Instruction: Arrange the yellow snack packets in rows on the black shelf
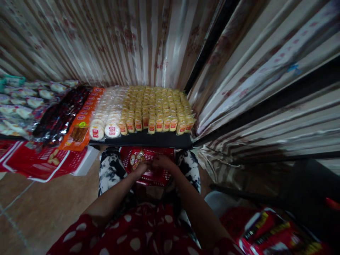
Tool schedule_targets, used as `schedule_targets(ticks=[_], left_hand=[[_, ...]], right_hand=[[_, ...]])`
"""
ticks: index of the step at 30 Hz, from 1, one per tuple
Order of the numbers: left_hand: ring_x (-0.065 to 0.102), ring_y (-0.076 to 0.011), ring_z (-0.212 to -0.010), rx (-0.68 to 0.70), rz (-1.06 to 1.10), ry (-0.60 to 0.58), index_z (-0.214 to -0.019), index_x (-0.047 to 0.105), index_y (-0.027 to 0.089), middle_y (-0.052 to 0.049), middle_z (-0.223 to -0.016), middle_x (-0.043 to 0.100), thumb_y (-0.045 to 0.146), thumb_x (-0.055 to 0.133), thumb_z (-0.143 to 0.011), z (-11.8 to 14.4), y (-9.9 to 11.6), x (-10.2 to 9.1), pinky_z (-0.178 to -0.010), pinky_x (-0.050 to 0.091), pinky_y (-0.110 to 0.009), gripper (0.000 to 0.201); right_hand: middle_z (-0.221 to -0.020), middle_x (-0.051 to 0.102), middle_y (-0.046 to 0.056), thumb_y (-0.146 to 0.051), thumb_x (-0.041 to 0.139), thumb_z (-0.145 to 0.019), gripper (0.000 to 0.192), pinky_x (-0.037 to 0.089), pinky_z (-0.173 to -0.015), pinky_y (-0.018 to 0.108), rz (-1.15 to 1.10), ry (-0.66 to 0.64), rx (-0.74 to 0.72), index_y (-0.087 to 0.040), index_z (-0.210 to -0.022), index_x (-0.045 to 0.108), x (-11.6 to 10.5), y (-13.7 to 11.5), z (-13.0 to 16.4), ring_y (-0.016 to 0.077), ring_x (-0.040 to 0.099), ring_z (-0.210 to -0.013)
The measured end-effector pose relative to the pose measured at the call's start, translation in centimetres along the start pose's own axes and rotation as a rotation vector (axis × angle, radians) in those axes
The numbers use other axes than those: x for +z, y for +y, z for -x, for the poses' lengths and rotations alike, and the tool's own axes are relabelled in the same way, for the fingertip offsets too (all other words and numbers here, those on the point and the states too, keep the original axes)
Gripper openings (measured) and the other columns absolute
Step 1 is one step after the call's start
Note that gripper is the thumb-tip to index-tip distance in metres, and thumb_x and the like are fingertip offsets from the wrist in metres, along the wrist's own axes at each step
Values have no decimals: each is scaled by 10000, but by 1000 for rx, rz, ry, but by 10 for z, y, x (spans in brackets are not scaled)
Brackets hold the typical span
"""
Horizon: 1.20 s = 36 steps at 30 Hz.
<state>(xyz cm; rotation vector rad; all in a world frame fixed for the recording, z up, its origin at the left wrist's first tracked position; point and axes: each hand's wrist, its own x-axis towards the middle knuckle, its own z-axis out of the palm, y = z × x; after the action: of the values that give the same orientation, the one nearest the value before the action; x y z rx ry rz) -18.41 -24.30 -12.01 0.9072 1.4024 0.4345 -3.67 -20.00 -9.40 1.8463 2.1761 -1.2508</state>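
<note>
My left hand point(141, 167) and my right hand point(162, 162) meet fingertip to fingertip low in the view, over a red plastic basket point(154, 179) that sits between my knees. The fingers of both hands are curled inward; whether they pinch something small is too dark to tell. A few small wrapped snacks point(136, 159) lie in the basket's far left corner, just beyond my left hand. Ahead of the basket, a dark tray point(148, 139) carries dense rows of yellow packaged cakes point(156, 106) and round white packaged cakes point(106, 122).
Orange packets point(79, 131), dark red packets point(60, 115) and pale wrapped goods point(21, 106) lie left of the tray. Red printed bags point(39, 163) hang off the left edge. Striped curtains point(252, 78) hang behind and to the right. Red snack bags point(271, 230) sit at lower right.
</note>
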Motion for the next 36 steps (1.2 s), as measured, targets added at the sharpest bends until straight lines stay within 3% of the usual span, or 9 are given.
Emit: schedule_targets(ticks=[5,9,14,18,22,26,32,36], left_hand=[[626,-129,-695,38,232,-44,-872,638,148,-33,-765,677,259,629,-714,24,13,3,-642,477,-235,194],[617,-126,-668,110,248,36,-878,605,151,-25,-765,662,304,672,-665,30,19,12,-625,473,-234,271],[624,-132,-702,200,202,104,-906,576,164,-27,-818,657,307,616,-718,35,36,18,-597,478,-224,239],[628,-142,-763,290,283,146,-931,554,156,-60,-889,659,275,599,-728,39,58,23,-639,499,-233,239],[620,-133,-748,365,292,134,-917,563,149,-54,-870,658,245,599,-721,38,76,32,-668,501,-237,221],[613,-128,-739,414,203,135,-920,563,151,-47,-864,653,203,559,-746,32,91,38,-671,501,-242,182],[567,-130,-734,555,-360,338,-957,629,164,-40,-902,605,277,633,-710,13,121,33,-739,467,-270,272],[551,-126,-756,631,-443,312,-1053,607,179,-18,-855,586,231,615,-732,0,141,32,-719,451,-238,326]], right_hand=[[-605,638,10,-260,426,-854,307,397,-504,182,-209,13,33,-147,-684,656,-21,3,15,107,552,-540],[-515,568,-12,-377,350,-901,419,381,-461,181,-359,64,67,-136,-697,625,-29,2,24,95,505,-463],[-651,624,10,-462,263,-918,482,426,-518,185,-549,184,51,-150,-802,611,-43,-8,37,92,558,-547],[-731,654,15,-418,446,-857,308,454,-539,197,-864,312,5,-159,-928,595,-45,-11,49,106,597,-619],[-807,681,32,-361,601,-741,261,516,-660,259,-993,420,-130,-172,-920,579,-43,-6,54,146,644,-737],[-894,693,51,-296,569,-743,263,528,-751,311,-927,512,-194,-181,-980,571,-46,0,54,162,654,-796],[-985,685,45,-277,525,-783,338,512,-797,334,-669,717,-147,-209,-1110,571,-62,7,48,169,638,-828],[-997,666,61,-300,521,-786,366,506,-788,332,-502,775,-133,-185,-1129,578,-76,7,44,169,615,-795]])
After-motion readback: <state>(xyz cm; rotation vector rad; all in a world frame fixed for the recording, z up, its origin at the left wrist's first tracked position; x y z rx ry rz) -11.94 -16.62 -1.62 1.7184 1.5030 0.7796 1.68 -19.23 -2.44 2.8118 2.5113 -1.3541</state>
